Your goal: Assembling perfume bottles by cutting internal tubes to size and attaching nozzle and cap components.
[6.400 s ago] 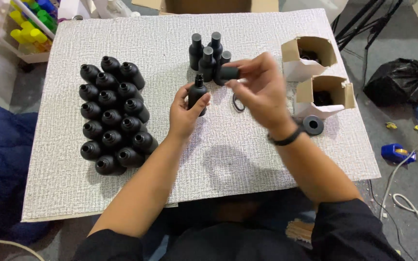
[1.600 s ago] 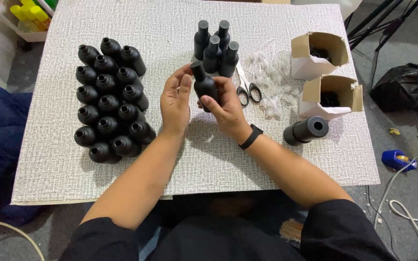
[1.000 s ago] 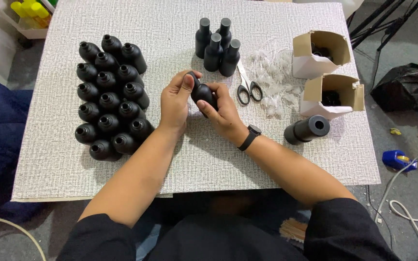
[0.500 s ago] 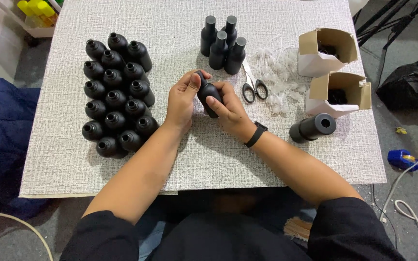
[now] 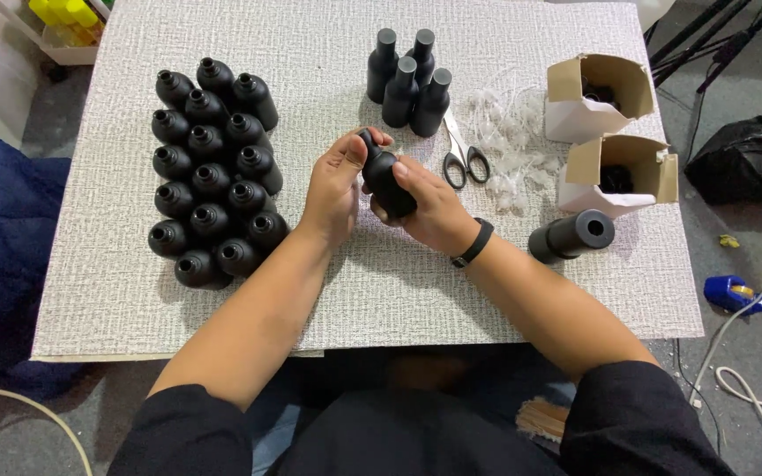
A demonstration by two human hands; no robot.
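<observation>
- The person's right hand (image 5: 425, 207) is wrapped round the body of a black bottle (image 5: 388, 181), fingers closed firmly on it; it is held tilted, just above the white textured worktop (image 5: 116, 291), near the middle
- The left hand (image 5: 335, 185) is at the bottle's neck end, thumb and fingers pinched on the top, which looks like a cap, though I cannot tell how far on it sits
- To the left lies a block of open black bottles (image 5: 209, 172), packed touching one another; four capped bottles (image 5: 407, 79) stand upright just beyond the hands
- Scissors (image 5: 462, 159) lie just beside the right hand, next to a heap of clear plastic scraps (image 5: 509, 132); two open cardboard boxes (image 5: 610, 132) and a black tube (image 5: 572, 234) on its side sit further right
- What could go wrong, as I judge it: the smooth bottle could slip if the two hands twist against a loose hold; a cap set on crooked could jam on the thread; a dropped bottle could knock the capped four over, since they stand close; the tube lies free and may roll toward the worktop edge if jolted
</observation>
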